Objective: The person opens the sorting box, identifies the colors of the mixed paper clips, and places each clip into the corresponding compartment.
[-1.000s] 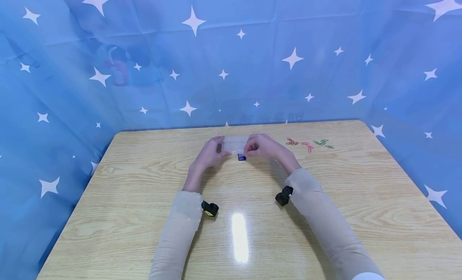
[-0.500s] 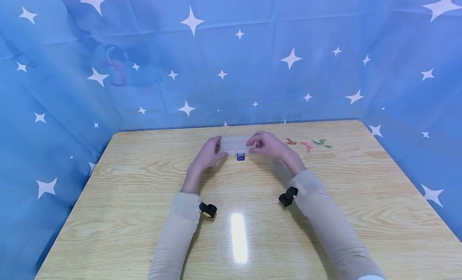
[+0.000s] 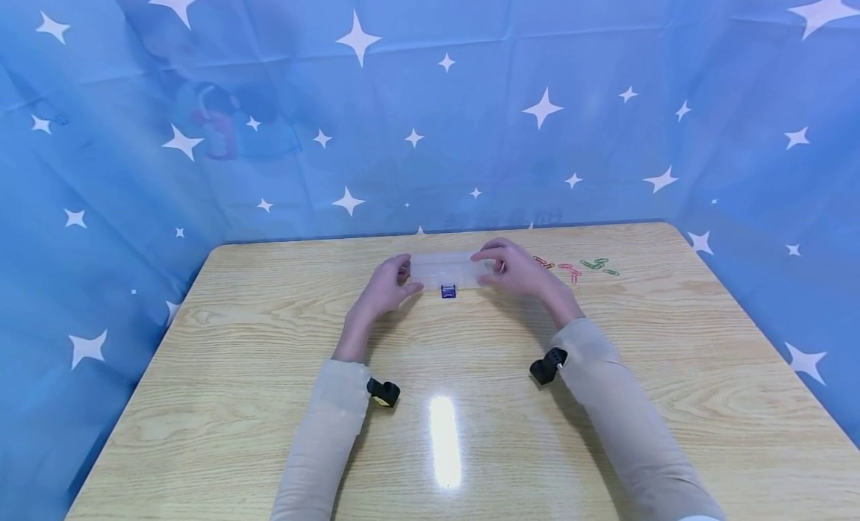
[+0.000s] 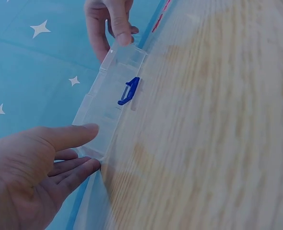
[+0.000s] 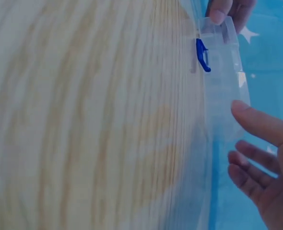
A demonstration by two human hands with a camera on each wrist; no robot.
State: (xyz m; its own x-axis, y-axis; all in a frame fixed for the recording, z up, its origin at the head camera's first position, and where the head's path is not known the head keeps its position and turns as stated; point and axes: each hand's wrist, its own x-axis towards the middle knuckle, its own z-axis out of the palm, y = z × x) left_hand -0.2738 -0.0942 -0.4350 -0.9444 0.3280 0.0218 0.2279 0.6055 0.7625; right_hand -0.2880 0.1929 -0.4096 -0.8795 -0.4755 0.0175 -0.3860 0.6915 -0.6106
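Observation:
A clear plastic box (image 3: 440,269) with a blue latch (image 3: 449,291) on its front edge lies near the table's back edge. My left hand (image 3: 384,288) holds the box's left end; in the left wrist view its thumb lies over the lid and its fingers are at the end wall. At the other end is my right hand (image 3: 517,271), thumb over the lid, other fingers spread around the corner. In the right wrist view, those fingers (image 5: 249,167) look loose and apart from the box. The latch (image 4: 130,91) juts outward. Nothing distinct shows inside the box.
Red paper clips (image 3: 543,263), pink paper clips (image 3: 571,272) and green paper clips (image 3: 598,265) lie right of the box. The wooden table (image 3: 269,401) meets a blue star-patterned cloth (image 3: 403,95) behind it. A black wrist camera sits on each sleeve.
My right hand has moved right, away from the latch to the box's right end, its fingers spreading from a pinch. The left hand stays at the left end; the box has barely moved.

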